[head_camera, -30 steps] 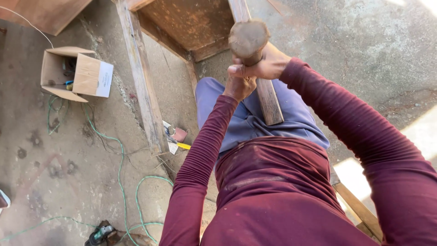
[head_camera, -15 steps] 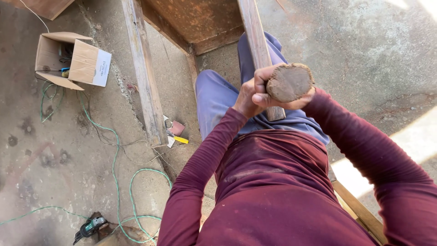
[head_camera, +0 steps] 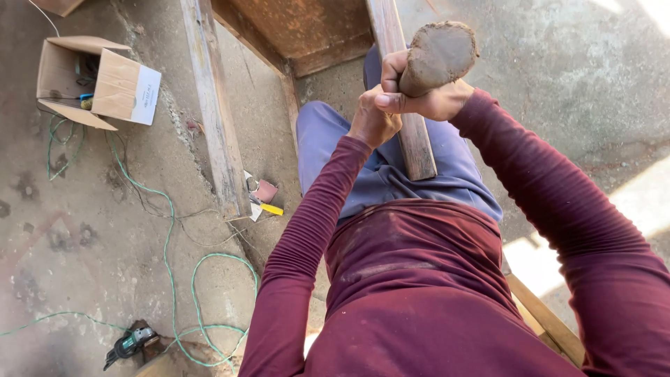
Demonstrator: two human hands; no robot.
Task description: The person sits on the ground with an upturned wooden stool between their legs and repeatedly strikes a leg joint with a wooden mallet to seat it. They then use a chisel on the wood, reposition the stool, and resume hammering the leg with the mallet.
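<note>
Both my hands are raised in front of my chest around a thick wooden handle whose rounded, dirt-caked butt end (head_camera: 440,56) points at the camera. My right hand (head_camera: 419,98) wraps the handle just below that end. My left hand (head_camera: 373,122) grips it a little lower, touching the right hand. Under the hands a wooden plank (head_camera: 412,139) runs away from me between my legs, which are in blue trousers. The rest of the handle and whatever head it carries are hidden behind my hands.
A second long plank (head_camera: 216,119) lies to the left beside a rusty brown panel (head_camera: 307,28). An open cardboard box (head_camera: 98,84) sits far left. A green cord (head_camera: 174,279) loops over the concrete floor to a power tool (head_camera: 129,343). Small scraps (head_camera: 264,199) lie by the plank's end.
The handle's butt end swung from upper middle toward the right, then rose again. My hands stayed clasped on it. The view shifted, moving the box around at the left.
</note>
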